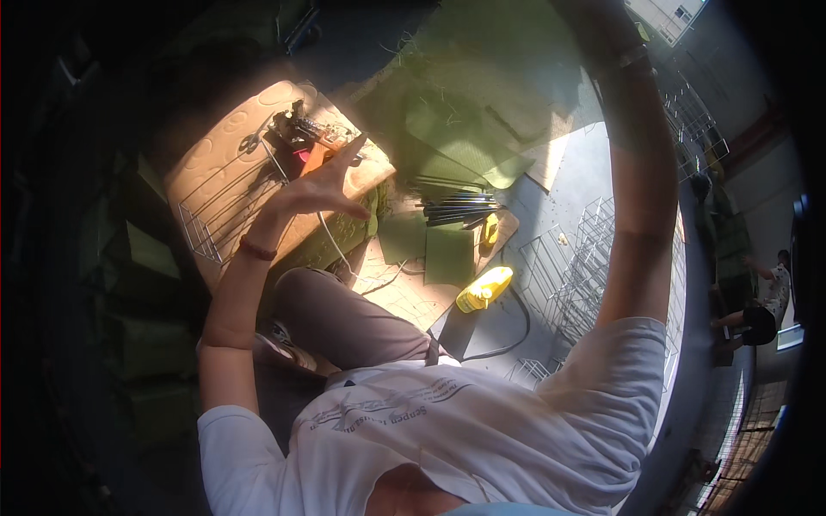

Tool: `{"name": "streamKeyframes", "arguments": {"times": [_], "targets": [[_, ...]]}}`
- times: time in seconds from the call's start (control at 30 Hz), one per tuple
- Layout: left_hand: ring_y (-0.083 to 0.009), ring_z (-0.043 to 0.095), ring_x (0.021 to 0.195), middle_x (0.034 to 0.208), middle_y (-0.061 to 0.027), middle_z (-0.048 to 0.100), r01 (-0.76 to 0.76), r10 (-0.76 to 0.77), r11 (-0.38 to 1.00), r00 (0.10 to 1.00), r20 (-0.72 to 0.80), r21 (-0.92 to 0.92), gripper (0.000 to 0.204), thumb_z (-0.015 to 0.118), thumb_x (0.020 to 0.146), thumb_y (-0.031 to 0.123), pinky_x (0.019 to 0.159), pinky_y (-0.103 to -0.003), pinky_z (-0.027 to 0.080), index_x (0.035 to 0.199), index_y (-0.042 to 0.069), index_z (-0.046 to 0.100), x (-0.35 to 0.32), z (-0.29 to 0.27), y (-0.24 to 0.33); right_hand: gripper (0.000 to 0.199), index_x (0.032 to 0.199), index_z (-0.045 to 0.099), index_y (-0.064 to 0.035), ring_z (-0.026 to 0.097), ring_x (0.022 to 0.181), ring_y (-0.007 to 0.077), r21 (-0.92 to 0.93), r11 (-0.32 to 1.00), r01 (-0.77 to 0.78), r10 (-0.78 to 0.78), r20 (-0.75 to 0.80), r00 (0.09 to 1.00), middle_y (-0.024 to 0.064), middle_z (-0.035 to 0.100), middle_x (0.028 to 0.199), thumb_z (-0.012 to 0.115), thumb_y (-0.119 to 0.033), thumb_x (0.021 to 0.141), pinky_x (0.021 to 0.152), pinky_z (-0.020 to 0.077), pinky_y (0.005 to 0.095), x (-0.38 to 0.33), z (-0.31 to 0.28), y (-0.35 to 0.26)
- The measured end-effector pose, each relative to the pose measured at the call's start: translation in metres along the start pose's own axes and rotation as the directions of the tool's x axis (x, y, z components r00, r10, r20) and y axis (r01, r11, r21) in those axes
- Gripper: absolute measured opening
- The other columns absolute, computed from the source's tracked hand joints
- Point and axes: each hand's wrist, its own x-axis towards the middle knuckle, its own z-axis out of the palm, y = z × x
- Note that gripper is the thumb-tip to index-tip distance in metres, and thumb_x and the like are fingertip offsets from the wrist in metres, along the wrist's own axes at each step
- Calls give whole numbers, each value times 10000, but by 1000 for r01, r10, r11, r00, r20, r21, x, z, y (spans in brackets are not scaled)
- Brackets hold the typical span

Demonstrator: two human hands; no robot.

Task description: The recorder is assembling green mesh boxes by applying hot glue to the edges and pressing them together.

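Upper left, your left hand (323, 191) is spread wide, apparently empty, near the orange tool (315, 158) on the tabletop (211, 168); likely between grips, any hold calls for closing. Your right hand (592, 17), top edge: can't tell.

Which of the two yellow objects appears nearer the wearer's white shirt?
The larger yellow object, beside the curving black cable. The smaller yellow object is farther off, near the bundle of dark rods.
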Motion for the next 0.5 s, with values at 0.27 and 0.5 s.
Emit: {"name": "streamKeyframes", "arguments": {"times": [0.27,0.5], "targets": [[-301,38,1394,1498,-203,37,-204,53,947,861,-505,-249,1321,819,574,485,1125,-405,133,1422,-9,-65,14,84,56,121,844,583,39,630,737,252,453,891,4,83,-173,981,179,620,844,547,-75,865,657,559,330,38,144,6],[-251,320,1302,1379,-121,355,-589,83,255,804,-589,-767,912,768,716,128,1071,-436,278,1404,44,175,-7,48,96,138,772,584,34,564,633,127,107,986,124,-74,-388,919,75,585,699,581,-85,842,556,496,266,-33,265,54]]}}
